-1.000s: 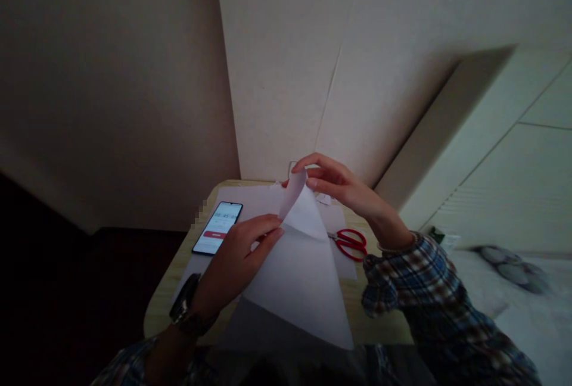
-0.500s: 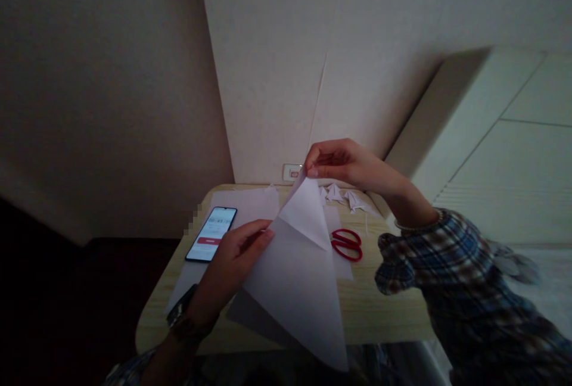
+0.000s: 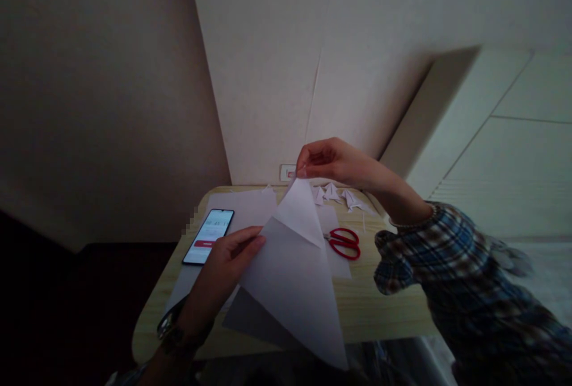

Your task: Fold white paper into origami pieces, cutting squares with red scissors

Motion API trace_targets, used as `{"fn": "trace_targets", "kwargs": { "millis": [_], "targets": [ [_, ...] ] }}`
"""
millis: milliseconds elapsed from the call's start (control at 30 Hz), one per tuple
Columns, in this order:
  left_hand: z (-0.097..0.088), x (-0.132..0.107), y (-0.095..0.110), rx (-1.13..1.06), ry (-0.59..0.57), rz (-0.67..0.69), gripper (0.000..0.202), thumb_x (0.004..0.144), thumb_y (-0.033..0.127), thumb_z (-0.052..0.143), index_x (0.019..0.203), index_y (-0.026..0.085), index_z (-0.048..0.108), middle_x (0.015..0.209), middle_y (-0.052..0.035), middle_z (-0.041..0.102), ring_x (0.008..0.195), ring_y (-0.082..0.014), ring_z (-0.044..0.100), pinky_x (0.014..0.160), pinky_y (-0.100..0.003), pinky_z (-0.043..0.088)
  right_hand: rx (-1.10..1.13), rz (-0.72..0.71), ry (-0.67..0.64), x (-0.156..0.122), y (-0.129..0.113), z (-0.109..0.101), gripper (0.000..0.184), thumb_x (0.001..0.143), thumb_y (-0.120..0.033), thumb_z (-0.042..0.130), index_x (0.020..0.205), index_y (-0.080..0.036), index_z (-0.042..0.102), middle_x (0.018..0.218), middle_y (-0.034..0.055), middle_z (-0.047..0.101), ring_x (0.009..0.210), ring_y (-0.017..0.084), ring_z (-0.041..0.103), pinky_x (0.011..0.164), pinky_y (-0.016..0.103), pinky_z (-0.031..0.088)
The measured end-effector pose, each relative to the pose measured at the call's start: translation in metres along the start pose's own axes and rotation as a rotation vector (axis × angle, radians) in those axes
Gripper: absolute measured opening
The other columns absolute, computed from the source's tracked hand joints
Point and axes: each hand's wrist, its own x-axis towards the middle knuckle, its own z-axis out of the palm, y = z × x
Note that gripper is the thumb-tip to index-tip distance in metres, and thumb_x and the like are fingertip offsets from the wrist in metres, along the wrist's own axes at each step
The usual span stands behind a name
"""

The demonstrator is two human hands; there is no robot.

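A white sheet of paper [image 3: 290,276], folded over on itself, is held up above the table and tapers to a point at the top. My right hand [image 3: 324,158] pinches that top point between thumb and fingers. Lower down, my left hand [image 3: 227,261] grips the sheet's left edge, thumb in front and fingers partly hidden. A smaller folded flap crosses the upper part of the sheet, and a greyer layer shows at the lower left. Behind the sheet, red-handled scissors [image 3: 344,243] lie on the table, their blades mostly covered.
A phone [image 3: 208,237] with a lit timer screen rests on white paper [image 3: 241,200] at the table's left. Several small folded paper pieces [image 3: 331,193] sit near the back edge of the wooden table [image 3: 379,308]. A wall socket [image 3: 287,173] is behind it, a pale cabinet [image 3: 509,177] to the right.
The whole view has shifted slightly, so hands and paper appear a little further left. Both hands keep the same hold on the folded sheet.
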Motion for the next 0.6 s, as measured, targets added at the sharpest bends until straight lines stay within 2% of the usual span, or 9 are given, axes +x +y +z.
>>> {"fn": "trace_targets", "kwargs": {
  "millis": [133, 300, 400, 600],
  "targets": [
    [0.001, -0.003, 0.002, 0.063, -0.013, 0.056, 0.030, 0.081, 0.039, 0.057, 0.090, 0.019, 0.076, 0.085, -0.0039, 0.075, 0.079, -0.0226, 0.066, 0.067, -0.029, 0.053, -0.019, -0.005, 0.046, -0.003, 0.001, -0.004, 0.009, 0.073, -0.023, 0.069, 0.069, -0.017, 0.063, 0.066, -0.0017, 0.064, 0.063, 0.011, 0.057, 0.060, 0.025, 0.044],
    [0.004, -0.005, 0.000, 0.127, -0.030, 0.076, 0.025, 0.080, 0.034, 0.056, 0.080, 0.018, 0.076, 0.074, -0.0024, 0.073, 0.069, -0.0196, 0.064, 0.060, -0.027, 0.052, -0.012, 0.003, 0.086, -0.005, 0.004, -0.007, 0.015, 0.070, -0.026, 0.072, 0.068, -0.016, 0.062, 0.064, -0.0018, 0.062, 0.062, 0.010, 0.056, 0.061, 0.026, 0.043],
    [0.007, -0.004, -0.001, 0.102, 0.011, 0.089, 0.021, 0.078, 0.032, 0.059, 0.077, 0.018, 0.075, 0.080, -0.0034, 0.074, 0.073, -0.0200, 0.065, 0.065, -0.028, 0.053, 0.010, 0.006, 0.092, -0.006, 0.006, -0.006, 0.014, 0.071, -0.026, 0.071, 0.070, -0.016, 0.061, 0.064, -0.0023, 0.061, 0.061, 0.010, 0.054, 0.058, 0.025, 0.040],
    [0.005, -0.006, 0.000, 0.098, 0.004, 0.105, 0.020, 0.079, 0.029, 0.060, 0.087, 0.018, 0.074, 0.090, -0.0046, 0.074, 0.082, -0.0208, 0.066, 0.074, -0.030, 0.053, 0.067, -0.048, 0.167, -0.011, 0.006, 0.000, 0.011, 0.073, -0.022, 0.070, 0.077, -0.017, 0.061, 0.066, -0.0032, 0.058, 0.061, 0.009, 0.052, 0.056, 0.023, 0.039]
  ]
}}
